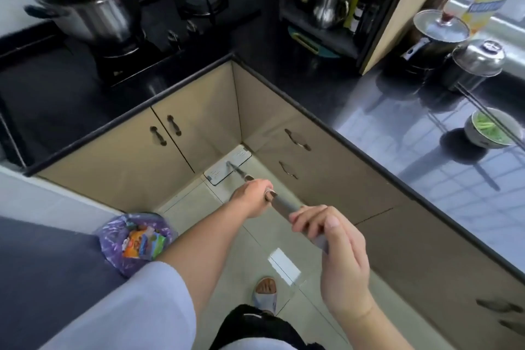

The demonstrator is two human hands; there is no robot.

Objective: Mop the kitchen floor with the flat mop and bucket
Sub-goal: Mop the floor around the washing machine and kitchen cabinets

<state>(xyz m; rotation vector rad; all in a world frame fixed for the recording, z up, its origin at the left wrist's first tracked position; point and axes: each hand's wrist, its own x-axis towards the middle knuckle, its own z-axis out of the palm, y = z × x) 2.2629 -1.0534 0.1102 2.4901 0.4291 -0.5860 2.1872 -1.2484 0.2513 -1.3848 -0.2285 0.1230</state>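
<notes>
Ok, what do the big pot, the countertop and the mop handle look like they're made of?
Pot: likely stainless steel, its wall bright and mirror-like. Countertop: polished black stone or a look-alike, glossy enough to reflect the window. Mop handle: grey, matte, with a shiny metal collar; plastic or coated metal, hard to tell.

counter (383,111): glossy black | pot (91,11): shiny metal | floor (199,202): glossy tile

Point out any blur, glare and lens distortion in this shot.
Head view: motion blur smears the big pot; window glare washes the right countertop and a patch of floor tile; the wide lens bends the counter edges; both hands on the mop handle stay fairly sharp.
</notes>
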